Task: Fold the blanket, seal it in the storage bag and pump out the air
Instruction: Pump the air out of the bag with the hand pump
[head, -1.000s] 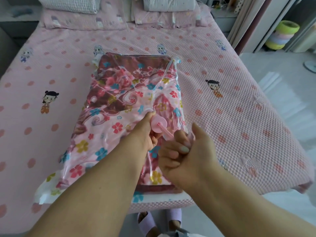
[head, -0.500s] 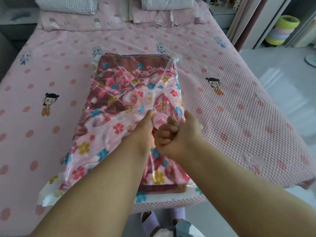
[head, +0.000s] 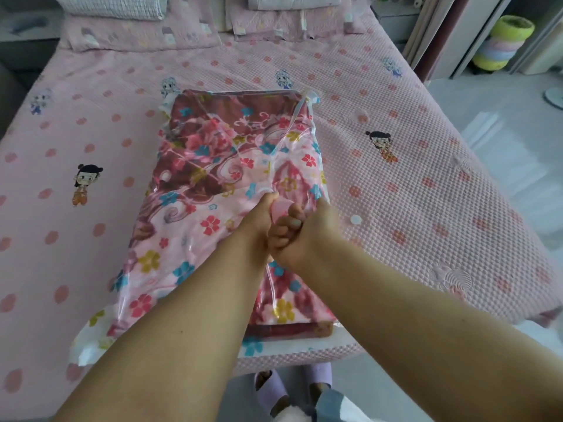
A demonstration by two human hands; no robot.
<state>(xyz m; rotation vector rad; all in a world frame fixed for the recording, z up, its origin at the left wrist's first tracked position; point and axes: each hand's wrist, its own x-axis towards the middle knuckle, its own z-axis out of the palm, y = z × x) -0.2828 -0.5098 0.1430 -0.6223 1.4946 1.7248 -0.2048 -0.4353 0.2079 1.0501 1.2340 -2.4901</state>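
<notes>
The folded floral blanket (head: 213, 166) lies inside a clear storage bag (head: 307, 108) on the pink bed. A small pink hand pump (head: 281, 208) stands on the bag near its right side, mostly hidden by my hands. My left hand (head: 257, 220) grips the pump's body from the left. My right hand (head: 300, 236) is curled round the pump's handle, pressed close against the left hand.
A small white round cap (head: 355, 220) lies on the bedspread (head: 426, 193) just right of the bag. Pillows (head: 115, 4) sit at the bed's far end. The floor and a stack of coloured rings (head: 502, 41) are at the right. My slippered feet (head: 271, 391) stand below the bed's edge.
My right hand has pushed the pump handle in toward the bag, so the pink rod seen a second ago is now hidden. The left hand stays on the pump.
</notes>
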